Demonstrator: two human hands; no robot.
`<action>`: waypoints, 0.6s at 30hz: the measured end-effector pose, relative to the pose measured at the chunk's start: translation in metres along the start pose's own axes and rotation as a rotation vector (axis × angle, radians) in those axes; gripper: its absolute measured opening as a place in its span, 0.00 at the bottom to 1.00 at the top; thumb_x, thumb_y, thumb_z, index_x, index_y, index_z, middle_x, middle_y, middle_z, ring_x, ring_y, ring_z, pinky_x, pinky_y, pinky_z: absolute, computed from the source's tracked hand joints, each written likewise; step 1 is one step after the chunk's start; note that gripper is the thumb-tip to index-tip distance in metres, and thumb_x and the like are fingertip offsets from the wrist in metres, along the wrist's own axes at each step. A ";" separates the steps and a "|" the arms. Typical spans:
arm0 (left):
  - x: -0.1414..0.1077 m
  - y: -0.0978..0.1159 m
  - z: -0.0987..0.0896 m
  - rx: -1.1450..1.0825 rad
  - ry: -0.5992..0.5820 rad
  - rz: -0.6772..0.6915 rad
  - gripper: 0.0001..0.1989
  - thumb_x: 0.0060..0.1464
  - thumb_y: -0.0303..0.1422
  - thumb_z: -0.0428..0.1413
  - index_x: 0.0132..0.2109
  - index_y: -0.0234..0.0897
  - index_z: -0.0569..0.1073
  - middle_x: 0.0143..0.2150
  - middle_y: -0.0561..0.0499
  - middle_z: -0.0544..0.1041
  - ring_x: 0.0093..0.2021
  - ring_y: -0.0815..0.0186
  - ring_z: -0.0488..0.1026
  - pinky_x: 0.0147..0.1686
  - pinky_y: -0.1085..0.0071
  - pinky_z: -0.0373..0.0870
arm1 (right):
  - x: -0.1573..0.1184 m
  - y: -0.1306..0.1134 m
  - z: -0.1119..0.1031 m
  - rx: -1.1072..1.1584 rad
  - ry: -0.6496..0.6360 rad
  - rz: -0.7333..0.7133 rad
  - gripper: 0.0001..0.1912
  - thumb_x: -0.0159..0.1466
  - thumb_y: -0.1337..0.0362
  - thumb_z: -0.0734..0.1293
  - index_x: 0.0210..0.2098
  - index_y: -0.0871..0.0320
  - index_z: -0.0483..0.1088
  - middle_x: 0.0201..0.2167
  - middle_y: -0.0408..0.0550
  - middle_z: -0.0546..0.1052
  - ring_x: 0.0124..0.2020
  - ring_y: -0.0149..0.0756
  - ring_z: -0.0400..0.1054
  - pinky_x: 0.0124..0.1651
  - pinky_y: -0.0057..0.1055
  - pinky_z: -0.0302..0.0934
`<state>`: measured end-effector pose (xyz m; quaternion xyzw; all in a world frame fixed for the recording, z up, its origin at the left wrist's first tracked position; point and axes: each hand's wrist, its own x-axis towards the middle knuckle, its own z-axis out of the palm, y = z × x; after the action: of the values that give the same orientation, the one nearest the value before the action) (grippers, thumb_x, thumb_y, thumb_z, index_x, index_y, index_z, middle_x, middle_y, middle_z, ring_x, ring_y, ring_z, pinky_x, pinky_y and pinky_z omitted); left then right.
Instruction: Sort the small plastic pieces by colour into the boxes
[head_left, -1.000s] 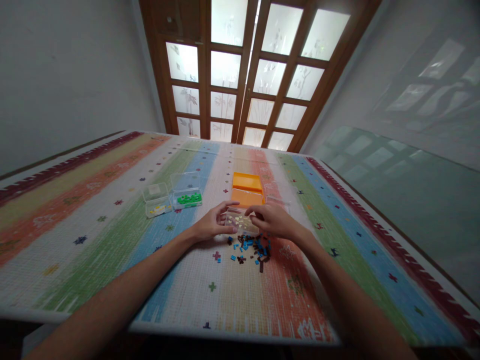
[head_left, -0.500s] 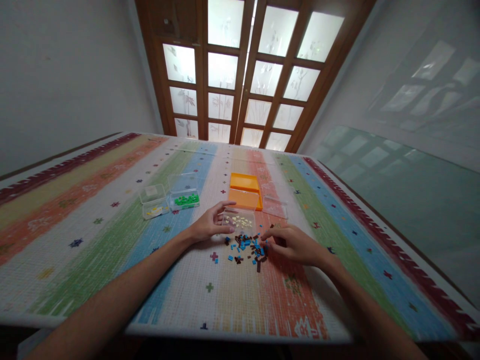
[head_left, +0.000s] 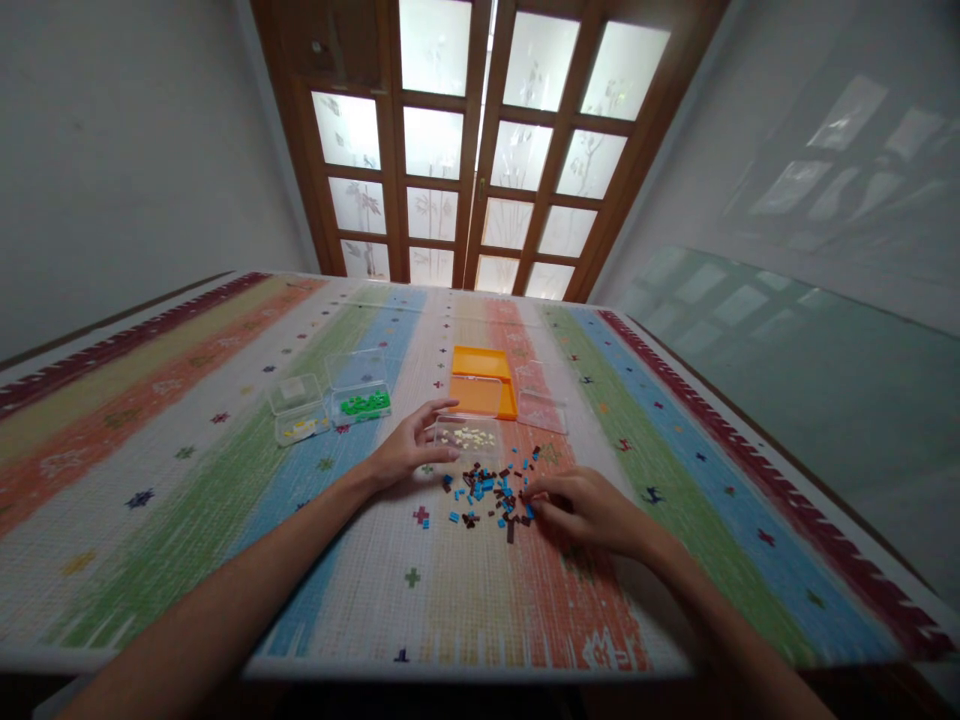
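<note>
My left hand rests at the left end of a small clear plastic box holding cream-coloured pieces. Its thumb and fingers are spread around that end, and a firm grip does not show. In front of the box lies a loose heap of small blue and dark brown building bricks. At the right edge of this heap is my right hand, its fingers curled and thumb close to the index fingertip. Whatever is between those tips is too small to make out.
Behind the clear box stands an open orange case, with a clear lid to its right. Further left are an open clear box with green pieces and another with yellow and white pieces. A striped cloth covers the table.
My right hand has drawn its fingertips closer together and moved slightly down at the heap's right edge. My left hand stays by the box. The whole view has shifted a little.
</note>
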<state>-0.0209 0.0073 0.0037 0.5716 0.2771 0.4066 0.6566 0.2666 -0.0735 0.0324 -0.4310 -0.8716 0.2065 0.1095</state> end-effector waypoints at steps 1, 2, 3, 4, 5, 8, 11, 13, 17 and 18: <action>0.000 0.000 0.000 -0.002 0.002 -0.004 0.36 0.42 0.26 0.69 0.59 0.41 0.67 0.54 0.43 0.73 0.50 0.59 0.74 0.57 0.54 0.66 | 0.000 0.001 0.001 -0.002 -0.005 -0.006 0.14 0.66 0.66 0.60 0.42 0.56 0.77 0.35 0.49 0.81 0.35 0.35 0.74 0.40 0.30 0.62; 0.000 0.000 0.000 -0.002 0.002 -0.007 0.36 0.42 0.27 0.69 0.59 0.41 0.67 0.54 0.43 0.73 0.50 0.59 0.74 0.56 0.54 0.67 | 0.000 0.001 0.001 -0.005 -0.009 -0.011 0.14 0.66 0.66 0.60 0.42 0.56 0.77 0.35 0.49 0.81 0.35 0.35 0.74 0.40 0.30 0.62; 0.000 0.000 0.000 -0.002 0.001 -0.006 0.36 0.42 0.27 0.69 0.59 0.41 0.67 0.54 0.43 0.73 0.49 0.60 0.74 0.56 0.55 0.67 | 0.000 0.001 0.002 -0.009 -0.009 -0.012 0.14 0.66 0.66 0.60 0.42 0.56 0.77 0.34 0.49 0.81 0.35 0.35 0.74 0.40 0.30 0.62; 0.000 0.000 0.000 -0.002 -0.001 -0.002 0.36 0.42 0.27 0.69 0.59 0.40 0.67 0.54 0.43 0.73 0.49 0.60 0.74 0.55 0.55 0.68 | 0.000 0.001 0.003 -0.011 -0.006 -0.008 0.14 0.66 0.66 0.60 0.42 0.56 0.77 0.34 0.49 0.81 0.35 0.35 0.74 0.39 0.30 0.62; 0.000 0.000 0.000 -0.002 -0.001 0.004 0.36 0.42 0.27 0.69 0.59 0.40 0.67 0.54 0.43 0.73 0.49 0.60 0.74 0.55 0.56 0.68 | 0.000 0.000 0.003 -0.010 0.001 -0.003 0.14 0.66 0.66 0.59 0.43 0.56 0.77 0.34 0.48 0.81 0.34 0.35 0.74 0.39 0.30 0.62; 0.000 0.000 0.000 0.000 0.005 0.021 0.37 0.42 0.27 0.69 0.60 0.40 0.66 0.54 0.43 0.72 0.48 0.60 0.74 0.52 0.58 0.70 | 0.002 -0.005 0.003 0.009 0.020 -0.016 0.17 0.67 0.66 0.58 0.49 0.55 0.75 0.36 0.47 0.81 0.34 0.34 0.73 0.39 0.29 0.62; 0.000 -0.001 0.000 0.006 0.015 0.018 0.37 0.43 0.27 0.69 0.60 0.41 0.66 0.54 0.43 0.72 0.49 0.60 0.74 0.52 0.59 0.70 | 0.004 -0.010 0.005 -0.017 -0.001 -0.045 0.20 0.68 0.67 0.57 0.54 0.54 0.73 0.36 0.48 0.81 0.34 0.34 0.73 0.39 0.29 0.62; 0.000 -0.002 0.000 0.009 0.019 0.025 0.37 0.43 0.27 0.69 0.60 0.41 0.66 0.54 0.44 0.72 0.49 0.60 0.74 0.52 0.59 0.71 | 0.005 -0.012 0.007 -0.054 -0.021 -0.046 0.21 0.67 0.68 0.57 0.55 0.56 0.73 0.36 0.49 0.81 0.33 0.34 0.73 0.39 0.29 0.61; 0.001 -0.002 0.000 0.014 0.023 0.033 0.37 0.43 0.28 0.68 0.61 0.41 0.66 0.54 0.43 0.72 0.48 0.60 0.74 0.50 0.59 0.72 | 0.010 -0.016 0.007 -0.082 -0.048 -0.063 0.20 0.66 0.70 0.57 0.50 0.57 0.75 0.36 0.49 0.81 0.34 0.34 0.73 0.39 0.29 0.61; 0.001 -0.002 0.001 0.015 0.025 0.030 0.37 0.43 0.28 0.68 0.61 0.41 0.66 0.54 0.43 0.72 0.48 0.60 0.74 0.50 0.59 0.72 | 0.012 -0.017 0.006 -0.095 -0.043 -0.071 0.19 0.67 0.70 0.57 0.50 0.57 0.75 0.36 0.50 0.81 0.34 0.34 0.73 0.39 0.29 0.61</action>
<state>-0.0195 0.0074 0.0016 0.5756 0.2798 0.4214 0.6425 0.2447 -0.0748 0.0348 -0.3999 -0.8973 0.1702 0.0773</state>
